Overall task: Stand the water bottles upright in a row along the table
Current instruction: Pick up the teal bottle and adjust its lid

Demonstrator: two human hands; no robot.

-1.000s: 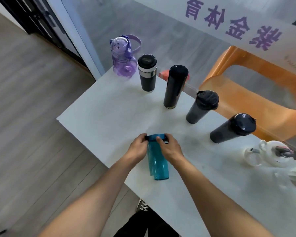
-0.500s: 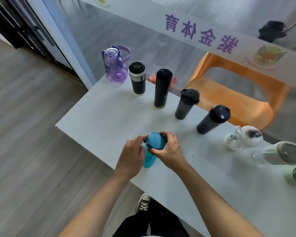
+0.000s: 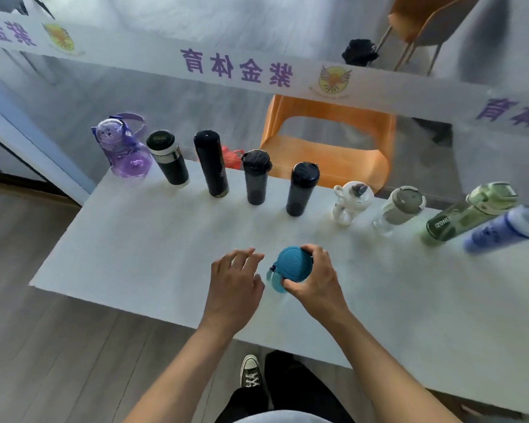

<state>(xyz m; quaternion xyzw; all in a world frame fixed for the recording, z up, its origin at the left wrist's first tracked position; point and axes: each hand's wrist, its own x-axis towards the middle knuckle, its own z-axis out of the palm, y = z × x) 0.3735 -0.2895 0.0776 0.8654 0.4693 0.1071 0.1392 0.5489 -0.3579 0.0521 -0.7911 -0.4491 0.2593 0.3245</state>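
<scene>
A teal bottle (image 3: 290,265) stands upright near the front middle of the white table (image 3: 153,239), seen from above by its lid. My right hand (image 3: 316,280) grips its lid and side. My left hand (image 3: 235,283) hovers just left of it, fingers apart, not touching. Along the table's far edge stands a row of upright bottles: a purple one (image 3: 121,148), several black ones (image 3: 209,163), a small white one (image 3: 350,199), a clear grey-lidded one (image 3: 400,209), a green one (image 3: 468,215) and a blue one (image 3: 504,230).
An orange chair (image 3: 327,138) stands behind the glass wall beyond the table. A small red object (image 3: 231,155) lies behind the black bottles. The table's front edge is close to my legs and shoe (image 3: 250,370). Wooden floor lies to the left.
The teal bottle went from lying flat to standing upright. My left hand has let go of it and drawn slightly left. My view has swung right, showing more bottles.
</scene>
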